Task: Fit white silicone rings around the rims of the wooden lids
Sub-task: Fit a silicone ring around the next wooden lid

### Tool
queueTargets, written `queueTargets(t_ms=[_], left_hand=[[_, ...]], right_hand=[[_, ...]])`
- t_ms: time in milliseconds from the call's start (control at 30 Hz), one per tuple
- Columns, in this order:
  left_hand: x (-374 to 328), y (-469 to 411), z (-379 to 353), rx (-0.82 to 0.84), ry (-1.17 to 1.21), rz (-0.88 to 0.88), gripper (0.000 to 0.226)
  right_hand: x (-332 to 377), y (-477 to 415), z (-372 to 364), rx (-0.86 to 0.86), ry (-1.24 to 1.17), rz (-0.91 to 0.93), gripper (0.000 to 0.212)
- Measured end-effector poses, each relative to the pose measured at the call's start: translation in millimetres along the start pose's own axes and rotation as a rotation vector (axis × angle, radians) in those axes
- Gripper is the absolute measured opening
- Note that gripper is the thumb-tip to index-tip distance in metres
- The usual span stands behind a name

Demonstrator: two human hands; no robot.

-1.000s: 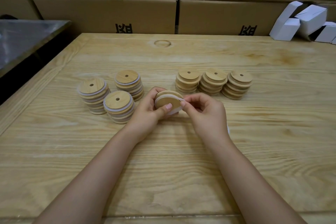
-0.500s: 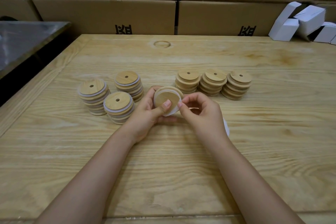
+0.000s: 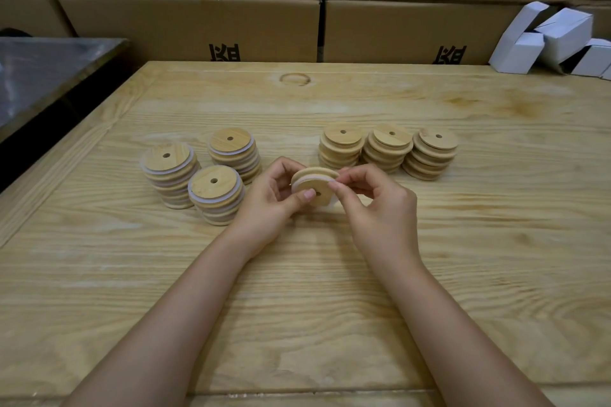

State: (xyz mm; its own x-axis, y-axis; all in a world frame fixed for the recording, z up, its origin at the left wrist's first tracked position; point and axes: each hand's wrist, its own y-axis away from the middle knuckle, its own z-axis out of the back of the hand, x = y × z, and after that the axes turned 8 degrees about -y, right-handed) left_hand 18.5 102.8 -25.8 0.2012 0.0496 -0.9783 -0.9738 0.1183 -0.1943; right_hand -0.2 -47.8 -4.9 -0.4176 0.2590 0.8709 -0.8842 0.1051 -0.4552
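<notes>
While both forearms reach in over the near table (image 3: 297,307), the lid (image 3: 319,190) has tipped back from half a second ago. Then its flat face was turned up towards the camera; now its rim shows along the top, with the white ring (image 3: 312,179) lying in the groove there. That suggests the ring is mostly seated and the last stretch, at the lid's 3 o'clock edge, is being worked on.

The left hand (image 3: 271,198) grips the lid from 9 o'clock, fingers curled behind it and thumb pressed on the face just beside the centre hole. The right hand (image 3: 380,205) meets it at 3 o'clock, thumb and forefinger pinching the ring against the rim. I cannot tell whether the ring is fully down on the far side. The lid sits between the two hands, seemingly just above the table.

Beyond, at 9 to 10 o'clock of the lid, stand three ringed stacks (image 3: 216,193). At 1 o'clock stand three bare stacks (image 3: 388,147), so plenty remains to do. Farthest off are cardboard cartons (image 3: 198,26), with white boxes (image 3: 545,40) at 2 o'clock.
</notes>
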Motion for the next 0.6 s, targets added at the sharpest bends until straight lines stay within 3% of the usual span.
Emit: queueTargets(t_ms=[200,600], left_hand=[[0.7,-0.2,-3.4,-0.016,0.061,0.030,0.023],[-0.2,-0.2,-2.6,0.003,0.127,0.090,0.018]], right_hand=[[-2.2,-4.4,1.7,-0.005,-0.102,-0.138,0.015],[-0.3,-7.5,3.5,0.100,-0.111,-0.161,0.015]])
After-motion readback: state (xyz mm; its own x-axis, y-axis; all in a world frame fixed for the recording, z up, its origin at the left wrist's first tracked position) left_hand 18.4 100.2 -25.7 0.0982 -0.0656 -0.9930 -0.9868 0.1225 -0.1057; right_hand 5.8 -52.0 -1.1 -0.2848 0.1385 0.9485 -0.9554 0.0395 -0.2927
